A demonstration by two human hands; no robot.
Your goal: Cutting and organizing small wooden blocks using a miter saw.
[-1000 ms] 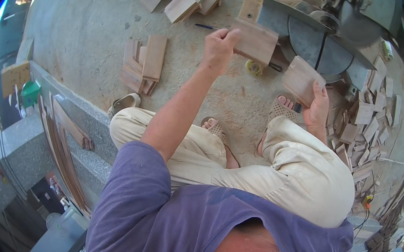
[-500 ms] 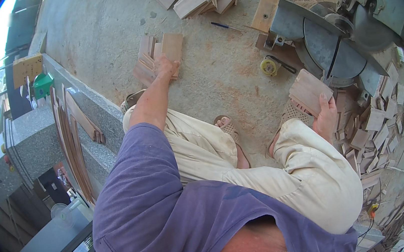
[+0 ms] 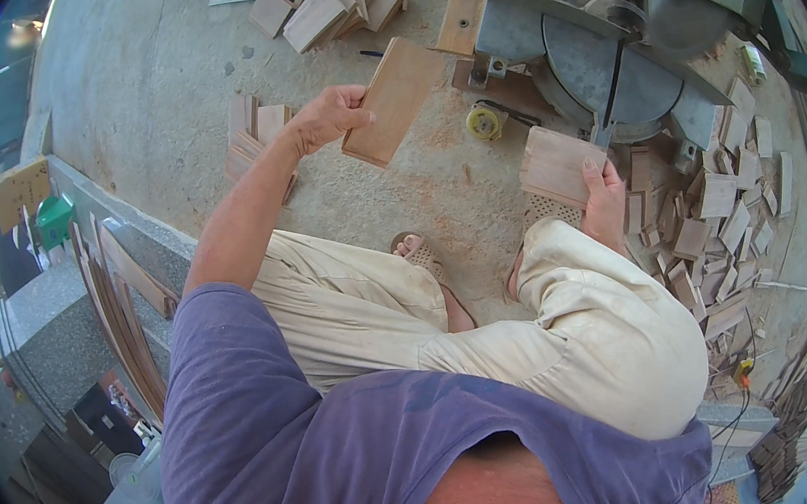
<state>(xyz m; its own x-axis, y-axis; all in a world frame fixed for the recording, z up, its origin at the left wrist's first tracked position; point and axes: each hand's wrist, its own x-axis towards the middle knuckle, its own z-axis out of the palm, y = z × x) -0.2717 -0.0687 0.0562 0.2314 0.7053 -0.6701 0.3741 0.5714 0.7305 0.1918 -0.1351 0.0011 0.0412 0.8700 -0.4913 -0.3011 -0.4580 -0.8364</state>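
Note:
My left hand (image 3: pixel 335 117) is closed on the near-left edge of a reddish-brown wooden board (image 3: pixel 397 100), held up above the floor with the thumb on its face. Behind that hand, a small pile of wooden boards (image 3: pixel 246 130) lies on the concrete. My right hand (image 3: pixel 606 207), just over my right foot, grips the edge of a paler stack of short wooden boards (image 3: pixel 562 167); how many it holds is hard to tell. Beyond the right hand stands a grey miter saw (image 3: pixel 592 68) with a round slotted table and its blade raised.
A yellow tape measure (image 3: pixel 483 122) lies on the floor before the saw. More cut boards (image 3: pixel 322 15) are heaped at the far side. Wood offcuts (image 3: pixel 712 224) spread along the right. A granite ledge (image 3: pixel 125 241) with long wooden strips (image 3: pixel 114 318) borders the left.
My left hand has lifted a board off the left pile and carried it right. The right hand still holds its boards. The whole view has shifted slightly.

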